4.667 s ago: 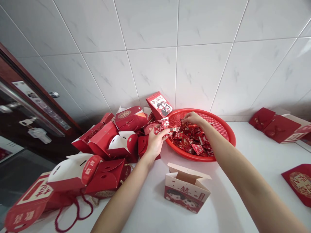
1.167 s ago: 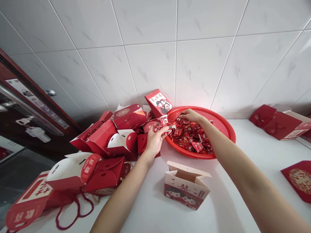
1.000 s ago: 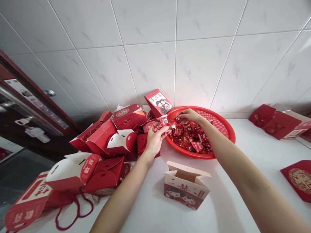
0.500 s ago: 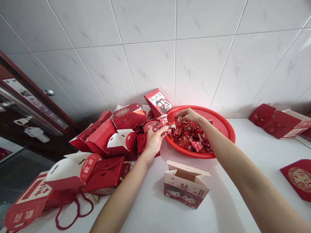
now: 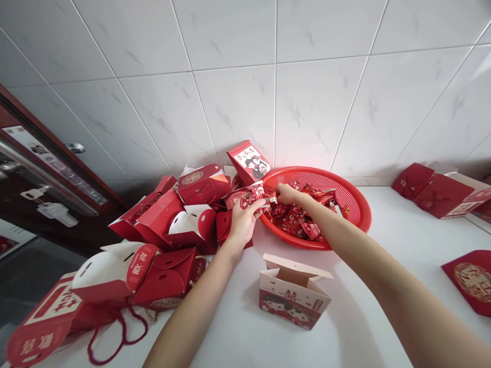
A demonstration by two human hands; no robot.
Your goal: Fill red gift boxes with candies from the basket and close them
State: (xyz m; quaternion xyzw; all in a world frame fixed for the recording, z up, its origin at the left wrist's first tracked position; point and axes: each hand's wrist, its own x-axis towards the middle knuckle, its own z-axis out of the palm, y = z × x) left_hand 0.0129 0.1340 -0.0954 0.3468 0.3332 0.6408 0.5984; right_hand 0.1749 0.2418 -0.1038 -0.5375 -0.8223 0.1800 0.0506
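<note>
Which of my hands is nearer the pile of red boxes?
Your left hand: it holds red packets beside the pile of boxes; the right hand is farther across, in the red basket.

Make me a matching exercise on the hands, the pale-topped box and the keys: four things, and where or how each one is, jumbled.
1. Left hand
2. Right hand
3. Pale-topped box
4. Keys

A. Standing open on the white surface
B. Hanging by the dark door
C. Holding small red-wrapped packets
D. Reaching inside the red basket

Pairs: 1-C; 2-D; 3-A; 4-B
</note>
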